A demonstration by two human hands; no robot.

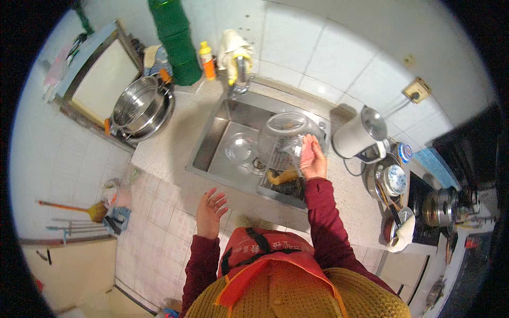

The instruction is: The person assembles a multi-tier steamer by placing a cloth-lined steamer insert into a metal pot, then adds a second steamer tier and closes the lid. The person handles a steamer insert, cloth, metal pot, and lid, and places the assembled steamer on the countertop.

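A large clear bowl sits tilted over the right part of the steel sink, its round base showing toward the back. My right hand is at the bowl's right side, palm facing it and fingers stretched out. Whether the palm touches the bowl, I cannot tell. My left hand hovers in front of the sink, fingers apart, holding nothing. A smaller clear bowl lies on the sink's floor. In the front right of the sink is a rack-like basket with a yellowish-brown piece in it.
The faucet has a cloth draped over it. Stacked steel pots stand left of the sink; a white kettle and more cookware stand to the right. A yellow-orange bottle is behind, beside a tall green object.
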